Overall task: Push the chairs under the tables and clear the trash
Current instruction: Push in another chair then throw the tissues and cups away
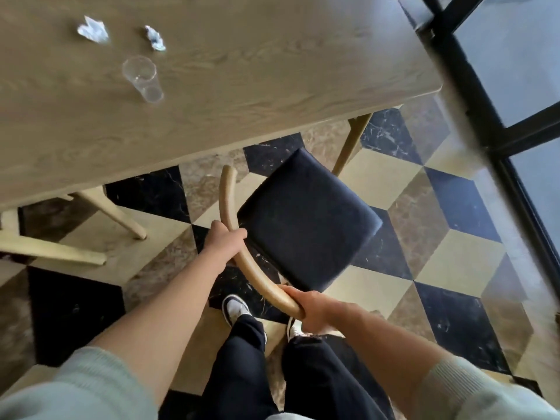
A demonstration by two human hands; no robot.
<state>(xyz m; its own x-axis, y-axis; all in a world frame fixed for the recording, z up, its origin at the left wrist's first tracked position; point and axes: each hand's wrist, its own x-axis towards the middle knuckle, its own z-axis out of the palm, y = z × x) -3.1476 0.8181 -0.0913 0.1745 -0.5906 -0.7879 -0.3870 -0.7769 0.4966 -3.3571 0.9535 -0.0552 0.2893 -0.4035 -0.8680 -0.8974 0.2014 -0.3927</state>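
Nearest the viewer, the right hand (315, 310) is clenched around one end of the chair (306, 219)'s curved wooden back rail (242, 256); the left hand (222, 241) wraps its fingers (239, 233) over the rail's middle. The chair stands on the checkered floor (454, 262), angled, its dark padded seat pointing toward the tabletop (242, 62) but not yet beneath it. The stiff bentwood rail is judged the sound hold; the frame probably slides readily on smooth tile. Farther off lie a light, easily crushed clear plastic cup (142, 78) on its side and two crumpled paper scraps (92, 29).
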